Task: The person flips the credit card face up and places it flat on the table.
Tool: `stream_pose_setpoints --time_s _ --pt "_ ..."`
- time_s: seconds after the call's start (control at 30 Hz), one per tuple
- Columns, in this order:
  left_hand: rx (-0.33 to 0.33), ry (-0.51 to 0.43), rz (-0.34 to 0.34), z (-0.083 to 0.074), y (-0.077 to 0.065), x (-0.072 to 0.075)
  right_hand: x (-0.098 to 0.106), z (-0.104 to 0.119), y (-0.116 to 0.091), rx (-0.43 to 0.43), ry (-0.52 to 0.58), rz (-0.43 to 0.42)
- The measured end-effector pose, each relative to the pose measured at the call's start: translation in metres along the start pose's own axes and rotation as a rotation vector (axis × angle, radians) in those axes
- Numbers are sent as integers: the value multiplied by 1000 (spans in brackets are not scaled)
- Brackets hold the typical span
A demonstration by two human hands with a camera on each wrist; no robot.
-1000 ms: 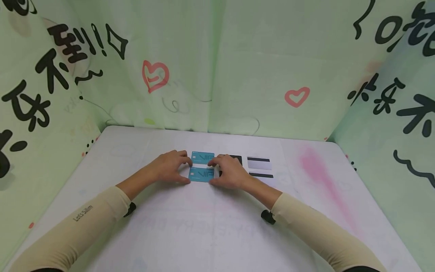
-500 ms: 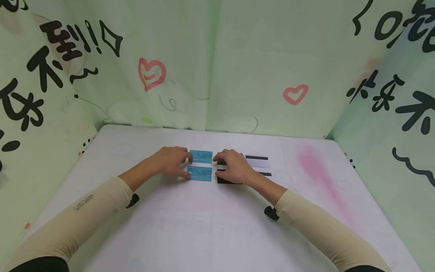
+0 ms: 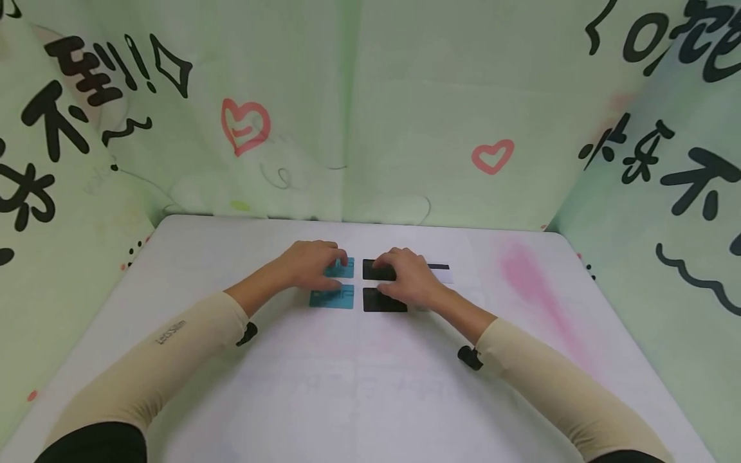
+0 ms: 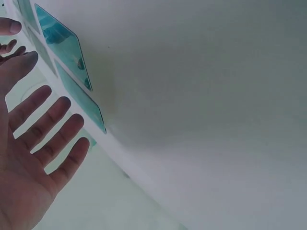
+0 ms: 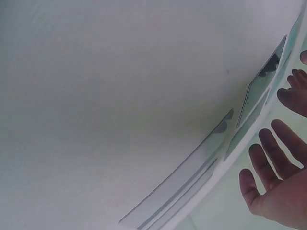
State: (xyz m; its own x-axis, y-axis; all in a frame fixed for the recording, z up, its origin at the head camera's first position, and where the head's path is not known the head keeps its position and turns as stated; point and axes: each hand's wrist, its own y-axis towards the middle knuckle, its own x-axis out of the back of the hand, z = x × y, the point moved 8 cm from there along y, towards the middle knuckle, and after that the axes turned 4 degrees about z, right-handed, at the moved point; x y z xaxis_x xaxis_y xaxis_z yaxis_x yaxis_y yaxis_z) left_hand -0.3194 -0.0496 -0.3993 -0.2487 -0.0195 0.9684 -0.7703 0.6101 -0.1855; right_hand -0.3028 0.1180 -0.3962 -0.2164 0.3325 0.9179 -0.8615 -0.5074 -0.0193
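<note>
My left hand (image 3: 312, 265) is held over two teal cards, fingers spread and partly covering them. The upper teal card (image 3: 348, 265) and the lower teal card (image 3: 332, 299) lie one above the other on the white table. In the left wrist view, the left hand (image 4: 29, 167) has its fingers apart with nothing between them. To the right, my right hand (image 3: 411, 278) reaches over an upper black card (image 3: 373, 270) and a lower black card (image 3: 384, 302). The right wrist view shows the right hand (image 5: 278, 187) with loosely spread fingers, holding nothing.
A white card with a black stripe (image 3: 442, 275) lies right of the black cards, partly behind the right hand. The white table (image 3: 324, 386) is backed by a pale green cloth (image 3: 417, 116) with black lettering and red hearts, and cloth also hangs at both sides.
My right hand has moved from the right edges of the teal cards to over the black ones. The left hand has moved right, from the teal cards' left edges to over them.
</note>
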Motion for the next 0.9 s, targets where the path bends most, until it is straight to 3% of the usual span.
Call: stream_pose_setpoints --time_s 0.5,0.9 --pt "16 -24 -33 -9 35 0 14 -33 3 -90 -74 9" --pt "13 40 18 -18 56 -6 11 -53 6 -124 -60 101"
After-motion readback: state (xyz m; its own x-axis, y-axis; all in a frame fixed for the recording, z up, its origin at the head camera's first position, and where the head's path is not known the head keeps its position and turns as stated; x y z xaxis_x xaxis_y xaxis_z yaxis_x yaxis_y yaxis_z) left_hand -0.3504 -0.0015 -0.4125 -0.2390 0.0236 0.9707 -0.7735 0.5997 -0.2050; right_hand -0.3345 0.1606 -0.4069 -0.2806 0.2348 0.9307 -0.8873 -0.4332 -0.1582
